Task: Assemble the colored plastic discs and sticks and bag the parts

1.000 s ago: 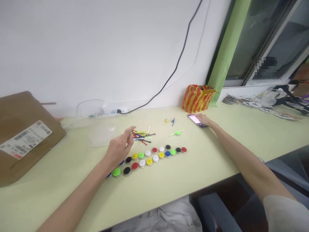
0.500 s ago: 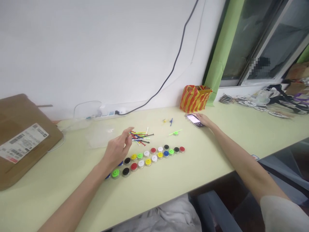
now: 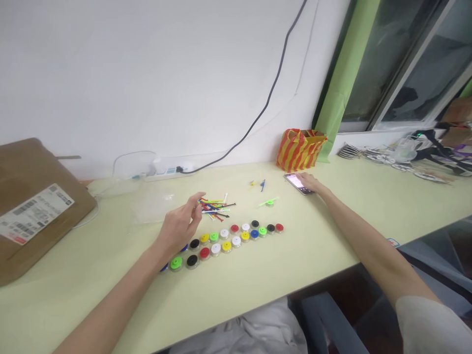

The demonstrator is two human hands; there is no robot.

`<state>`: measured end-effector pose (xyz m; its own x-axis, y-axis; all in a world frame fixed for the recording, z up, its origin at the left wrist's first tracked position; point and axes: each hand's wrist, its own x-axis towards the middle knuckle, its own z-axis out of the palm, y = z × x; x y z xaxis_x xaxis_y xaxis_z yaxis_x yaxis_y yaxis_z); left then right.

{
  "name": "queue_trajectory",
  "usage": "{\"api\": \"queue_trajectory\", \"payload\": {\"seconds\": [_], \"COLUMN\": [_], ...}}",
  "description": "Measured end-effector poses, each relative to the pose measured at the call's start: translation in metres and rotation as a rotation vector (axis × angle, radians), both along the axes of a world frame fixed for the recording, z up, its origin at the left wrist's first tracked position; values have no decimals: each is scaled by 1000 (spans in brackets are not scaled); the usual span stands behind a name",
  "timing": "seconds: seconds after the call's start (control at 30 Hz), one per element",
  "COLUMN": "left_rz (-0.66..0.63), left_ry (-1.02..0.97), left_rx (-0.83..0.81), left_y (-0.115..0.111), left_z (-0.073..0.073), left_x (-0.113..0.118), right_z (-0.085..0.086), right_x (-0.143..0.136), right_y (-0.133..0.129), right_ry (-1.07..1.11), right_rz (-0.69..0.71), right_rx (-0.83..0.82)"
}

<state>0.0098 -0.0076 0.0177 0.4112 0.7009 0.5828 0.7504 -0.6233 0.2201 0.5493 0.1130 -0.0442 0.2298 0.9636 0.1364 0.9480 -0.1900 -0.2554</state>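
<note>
My left hand (image 3: 181, 222) rests at the left edge of a loose pile of thin coloured plastic sticks (image 3: 214, 207). Its thumb and fingers are apart and slightly bent, with nothing visible between them. Just below it run two slanting rows of small round pieces (image 3: 216, 250) with red, white, yellow, green, blue and black tops; my left hand and wrist cover part of the left end. At the far right my right hand (image 3: 309, 182) lies on a phone (image 3: 296, 183) with a lit screen, fingers stretched over it. A green stick on a round green piece (image 3: 270, 202) stands between the hands.
A small yellow piece (image 3: 252, 183) and a blue one (image 3: 263, 185) lie farther back. Behind the phone stands a red-and-yellow striped bag (image 3: 299, 151). A cardboard box (image 3: 40, 211) is at left, a clear plastic bag (image 3: 153, 206) beside the left hand, a power strip (image 3: 167, 170) by the wall.
The view has shifted slightly. My right hand's fingers have moved a little over the phone screen; my left hand stays by the sticks.
</note>
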Motion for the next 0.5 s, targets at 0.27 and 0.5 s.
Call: {"api": "queue_trajectory", "payload": {"seconds": [0.27,0.5], "left_rz": [-2,0], "left_ry": [-8,-7], "left_rx": [-2,0], "left_y": [0,1], "left_z": [0,-1], "left_x": [0,-1], "right_z": [0,-2], "right_x": [4,10], "right_y": [6,7], "right_ry": [54,51], "right_rz": [-19,-37], "right_rx": [-13,-8]}}
